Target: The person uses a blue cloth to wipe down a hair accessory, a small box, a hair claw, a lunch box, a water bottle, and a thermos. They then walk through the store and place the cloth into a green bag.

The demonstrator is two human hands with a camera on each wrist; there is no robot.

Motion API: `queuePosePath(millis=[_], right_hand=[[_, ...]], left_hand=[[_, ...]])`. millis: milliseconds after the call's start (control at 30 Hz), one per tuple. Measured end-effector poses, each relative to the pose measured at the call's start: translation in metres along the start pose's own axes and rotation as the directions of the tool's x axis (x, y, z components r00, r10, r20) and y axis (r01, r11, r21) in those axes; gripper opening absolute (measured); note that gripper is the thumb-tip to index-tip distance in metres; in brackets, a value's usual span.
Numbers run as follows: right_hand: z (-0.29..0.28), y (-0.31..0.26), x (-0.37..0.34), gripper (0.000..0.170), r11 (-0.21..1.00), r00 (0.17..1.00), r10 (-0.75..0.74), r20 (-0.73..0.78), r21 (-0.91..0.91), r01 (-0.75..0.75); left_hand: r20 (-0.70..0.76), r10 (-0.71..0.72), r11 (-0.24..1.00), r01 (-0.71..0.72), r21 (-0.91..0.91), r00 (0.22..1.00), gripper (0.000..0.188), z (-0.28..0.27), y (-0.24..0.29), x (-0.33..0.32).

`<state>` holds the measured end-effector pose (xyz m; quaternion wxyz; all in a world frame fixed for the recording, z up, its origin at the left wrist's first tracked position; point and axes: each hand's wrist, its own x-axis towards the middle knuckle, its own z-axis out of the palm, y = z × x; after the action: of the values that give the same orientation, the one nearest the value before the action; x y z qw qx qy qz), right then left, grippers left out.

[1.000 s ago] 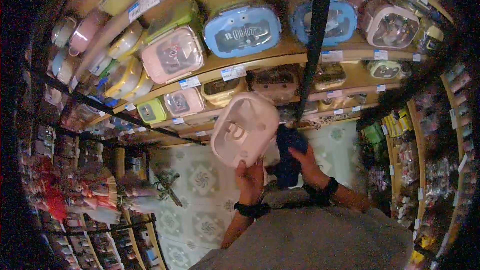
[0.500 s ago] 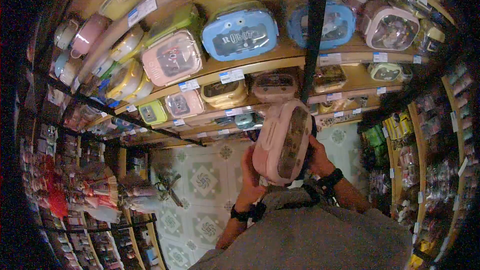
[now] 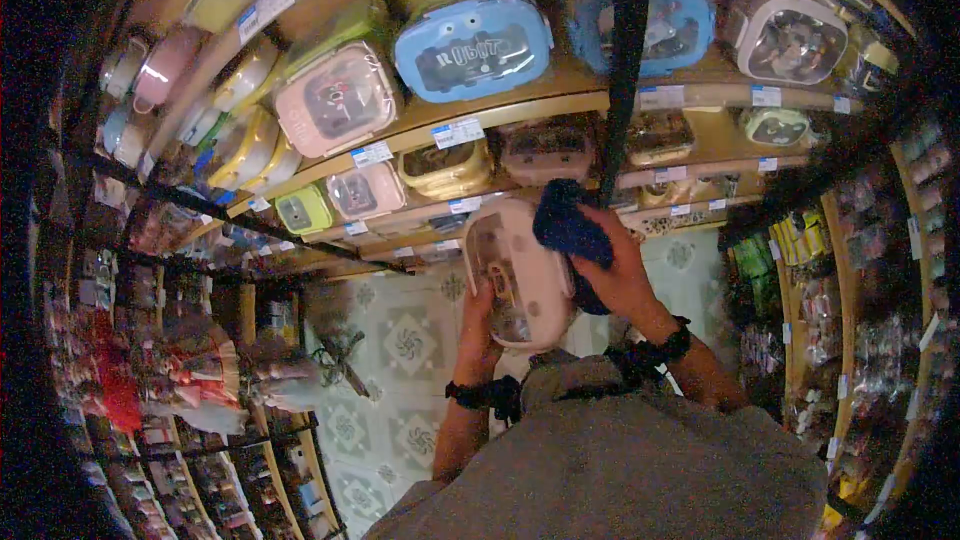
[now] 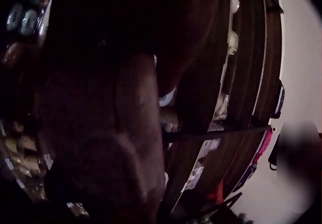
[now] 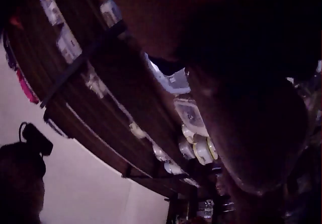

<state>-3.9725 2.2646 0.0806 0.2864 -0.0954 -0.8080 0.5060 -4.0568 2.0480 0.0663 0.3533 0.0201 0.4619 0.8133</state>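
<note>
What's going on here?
A person standing before shelves of lunch boxes is handling a pink box. The left hand holds it by its lower left side, off the shelf and above the tiled floor. The right hand grips a dark blue cloth at the box's upper right edge; whether it touches isn't clear. It looks like wiping, though that's a guess.

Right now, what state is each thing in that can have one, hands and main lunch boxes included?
Left hand: grips the held pink lunch box.
Right hand: holds the dark blue cloth.
Held pink lunch box: raised in hand, tilted, lid apparently on.
Dark blue cloth: bunched, at the box's edge.
Blue ROBOT lunch box: shelved, lid on.
Large shelved pink lunch box: lid on.
</note>
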Motion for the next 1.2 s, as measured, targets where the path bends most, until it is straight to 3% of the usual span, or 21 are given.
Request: queuePosePath(millis=[67, 133, 167, 200, 267, 333, 400, 433, 467, 533, 733, 833, 933, 1033, 1133, 1200], right_hand=[[-0.007, -0.034, -0.002, 0.068, 0.994, 0.995, -0.072, 0.073, -0.079, 0.078], [-0.005, -0.045, -0.014, 0.072, 0.982, 0.979, -0.131, 0.159, -0.116, 0.15], [-0.002, -0.046, -0.019, 0.073, 0.977, 0.966, -0.156, 0.204, -0.114, 0.182], [0.001, -0.047, -0.025, 0.074, 0.971, 0.952, -0.181, 0.247, -0.11, 0.213], [0.005, -0.044, -0.034, 0.071, 0.985, 0.932, -0.125, 0.339, -0.072, 0.158], [0.005, -0.046, -0.036, 0.07, 0.981, 0.901, -0.111, 0.418, -0.097, 0.166], [0.008, -0.042, -0.04, 0.068, 0.993, 0.923, -0.026, 0.384, -0.093, 0.067], [0.009, -0.04, -0.04, 0.068, 0.996, 0.931, 0.018, 0.365, -0.092, 0.017], [0.01, -0.041, -0.04, 0.068, 0.994, 0.946, -0.048, 0.322, -0.074, 0.076], [0.012, -0.043, -0.041, 0.068, 0.981, 0.957, -0.171, 0.233, -0.05, 0.188], [0.023, -0.038, -0.036, 0.067, 0.873, 0.827, -0.407, 0.387, -0.1, 0.477], [0.019, -0.042, -0.032, 0.066, 0.986, 0.841, -0.085, 0.534, -0.078, 0.149], [0.019, -0.026, -0.037, 0.068, 0.987, 0.916, -0.109, 0.387, 0.15, 0.055], [0.03, -0.031, -0.039, 0.071, 0.913, 0.889, -0.393, 0.235, 0.216, 0.347], [0.029, -0.063, -0.018, 0.063, 0.946, 0.959, -0.284, 0.022, 0.168, 0.276], [0.041, -0.056, -0.007, 0.054, 0.936, 1.0, -0.013, -0.008, 0.352, 0.015]], left_hand=[[0.018, 0.014, 0.991, -0.012, -0.134, 1.0, 0.06, 0.021, 0.014, -0.006], [-0.065, -0.02, 0.976, 0.006, -0.216, 0.998, 0.058, 0.031, 0.022, -0.011], [-0.109, 0.09, 0.985, -0.105, -0.14, 0.99, 0.059, -0.005, -0.004, 0.004], [-0.134, 0.081, 0.976, -0.106, -0.192, 0.988, 0.059, -0.001, 0.0, 0.002], [-0.182, 0.056, 0.95, -0.108, -0.292, 0.982, 0.06, 0.012, 0.011, -0.004], [-0.162, 0.058, 0.917, -0.116, -0.381, 0.985, 0.06, -0.002, 0.004, 0.001], [-0.061, 0.041, 0.819, -0.068, -0.569, 0.997, 0.059, -0.013, -0.001, 0.004], [0.033, 0.036, 0.719, -0.004, -0.695, 0.999, 0.058, -0.017, -0.002, 0.006], [0.125, 0.046, 0.6, 0.073, -0.796, 0.991, 0.057, -0.02, -0.004, 0.008], [0.073, 0.017, 0.69, 0.041, -0.723, 0.997, 0.06, -0.027, -0.014, 0.011], [-0.066, -0.026, 0.877, -0.008, -0.48, 0.997, 0.062, -0.042, -0.043, 0.004], [-0.097, -0.016, 0.916, -0.024, -0.401, 0.995, 0.061, -0.056, -0.04, -0.004], [-0.113, -0.003, 0.932, -0.038, -0.359, 0.994, 0.061, -0.066, -0.036, -0.008], [-0.084, -0.032, 0.935, 0.0, -0.355, 0.996, 0.06, -0.061, -0.04, -0.012], [-0.041, -0.074, 0.938, 0.055, -0.343, 0.996, 0.06, -0.049, -0.043, -0.012], [-0.025, -0.098, 0.938, 0.084, -0.336, 0.995, 0.06, -0.045, -0.039, -0.014]])
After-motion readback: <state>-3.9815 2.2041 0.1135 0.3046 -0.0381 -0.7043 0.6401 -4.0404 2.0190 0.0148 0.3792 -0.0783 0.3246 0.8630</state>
